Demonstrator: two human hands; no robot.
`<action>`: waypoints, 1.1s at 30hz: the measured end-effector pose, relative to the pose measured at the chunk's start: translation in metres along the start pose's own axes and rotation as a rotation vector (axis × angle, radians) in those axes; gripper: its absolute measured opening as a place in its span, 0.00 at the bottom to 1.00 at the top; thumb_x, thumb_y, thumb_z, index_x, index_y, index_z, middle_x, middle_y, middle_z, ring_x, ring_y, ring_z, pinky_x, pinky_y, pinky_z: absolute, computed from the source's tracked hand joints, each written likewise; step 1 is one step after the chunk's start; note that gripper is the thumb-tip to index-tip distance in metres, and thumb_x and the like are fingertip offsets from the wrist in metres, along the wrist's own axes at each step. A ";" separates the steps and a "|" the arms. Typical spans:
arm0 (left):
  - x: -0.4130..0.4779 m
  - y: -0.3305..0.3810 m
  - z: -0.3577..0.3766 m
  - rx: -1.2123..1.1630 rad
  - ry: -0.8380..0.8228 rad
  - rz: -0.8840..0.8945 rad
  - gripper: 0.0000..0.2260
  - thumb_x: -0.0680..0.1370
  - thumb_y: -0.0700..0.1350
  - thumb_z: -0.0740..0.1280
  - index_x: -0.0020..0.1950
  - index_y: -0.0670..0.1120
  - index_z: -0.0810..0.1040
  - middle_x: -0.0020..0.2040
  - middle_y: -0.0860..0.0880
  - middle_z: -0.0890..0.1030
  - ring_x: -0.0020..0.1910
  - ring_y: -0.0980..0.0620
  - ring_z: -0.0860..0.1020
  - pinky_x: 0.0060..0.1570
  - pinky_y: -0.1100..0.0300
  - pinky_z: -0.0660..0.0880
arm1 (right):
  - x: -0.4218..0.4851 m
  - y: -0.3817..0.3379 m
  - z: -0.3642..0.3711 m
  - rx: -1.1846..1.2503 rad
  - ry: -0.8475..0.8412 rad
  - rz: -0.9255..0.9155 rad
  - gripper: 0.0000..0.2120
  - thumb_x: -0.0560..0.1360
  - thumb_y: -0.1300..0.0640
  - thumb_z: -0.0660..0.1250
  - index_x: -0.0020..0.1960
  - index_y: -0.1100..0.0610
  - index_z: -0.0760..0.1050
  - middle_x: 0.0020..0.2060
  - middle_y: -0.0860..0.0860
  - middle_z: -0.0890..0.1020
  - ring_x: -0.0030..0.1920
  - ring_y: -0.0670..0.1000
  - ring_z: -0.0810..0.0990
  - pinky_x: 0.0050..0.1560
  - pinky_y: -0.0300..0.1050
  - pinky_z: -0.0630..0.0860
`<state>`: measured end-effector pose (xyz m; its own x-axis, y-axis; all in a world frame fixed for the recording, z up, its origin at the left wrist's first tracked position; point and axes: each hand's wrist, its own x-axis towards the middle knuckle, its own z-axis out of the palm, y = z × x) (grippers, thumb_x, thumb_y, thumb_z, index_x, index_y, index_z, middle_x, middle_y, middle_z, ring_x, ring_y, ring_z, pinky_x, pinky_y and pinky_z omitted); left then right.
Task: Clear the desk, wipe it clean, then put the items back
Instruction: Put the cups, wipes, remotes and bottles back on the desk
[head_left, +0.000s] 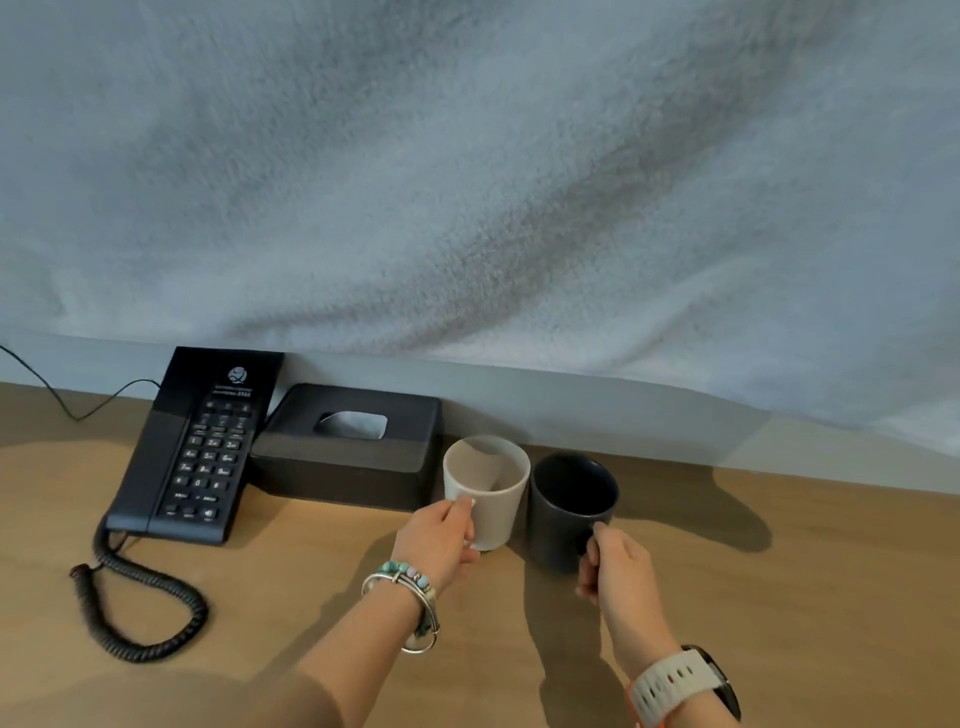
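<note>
Holding one mug each, both hands are busy: the left grip (441, 535) is curled at the near side of the white mug (493, 488), prob. on its handle, which the fingers hide. The right grip (618, 566) pinches the handle of the dark mug (571, 499). The two mugs are upright and just beside each other, right of the black tissue box (353, 452) and near the far wall. I cannot tell if they rest on the wooden surface (260, 597) or are just lifted. They look ceramic, i.e. stiff, smooth and breakable, and rather light, since the white one seems empty. The handle is the safe place to hold; take care they do not knock together. Re writing: the phone (192, 447) at the left shows a round logo and keypad digits 1-9 and 0; the small text under the logo is too blurred to read
</note>
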<state>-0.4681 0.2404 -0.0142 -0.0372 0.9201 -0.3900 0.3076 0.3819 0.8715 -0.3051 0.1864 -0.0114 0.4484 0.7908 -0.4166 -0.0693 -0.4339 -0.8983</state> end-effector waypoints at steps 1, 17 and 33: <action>0.003 0.000 0.003 -0.008 0.017 0.000 0.17 0.80 0.52 0.57 0.35 0.46 0.70 0.38 0.46 0.80 0.44 0.47 0.82 0.41 0.57 0.77 | 0.006 0.001 0.001 -0.001 -0.005 0.008 0.18 0.81 0.56 0.55 0.32 0.57 0.65 0.26 0.53 0.69 0.31 0.52 0.68 0.38 0.49 0.67; 0.047 0.008 0.023 -0.047 0.050 -0.013 0.16 0.82 0.49 0.54 0.37 0.46 0.72 0.38 0.49 0.77 0.40 0.50 0.80 0.41 0.55 0.76 | 0.065 -0.016 0.030 -0.088 -0.119 -0.069 0.16 0.80 0.59 0.53 0.33 0.58 0.65 0.28 0.55 0.74 0.37 0.56 0.74 0.41 0.48 0.69; 0.060 0.016 0.015 0.112 -0.030 0.037 0.16 0.82 0.50 0.54 0.37 0.49 0.73 0.33 0.49 0.73 0.33 0.51 0.72 0.40 0.57 0.70 | 0.068 -0.020 0.032 -0.169 -0.102 -0.065 0.13 0.80 0.56 0.53 0.41 0.56 0.71 0.41 0.54 0.77 0.41 0.51 0.76 0.46 0.48 0.71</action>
<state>-0.4507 0.3005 -0.0279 0.0037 0.9297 -0.3683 0.4127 0.3341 0.8474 -0.3017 0.2627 -0.0266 0.3536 0.8557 -0.3778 0.1109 -0.4394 -0.8914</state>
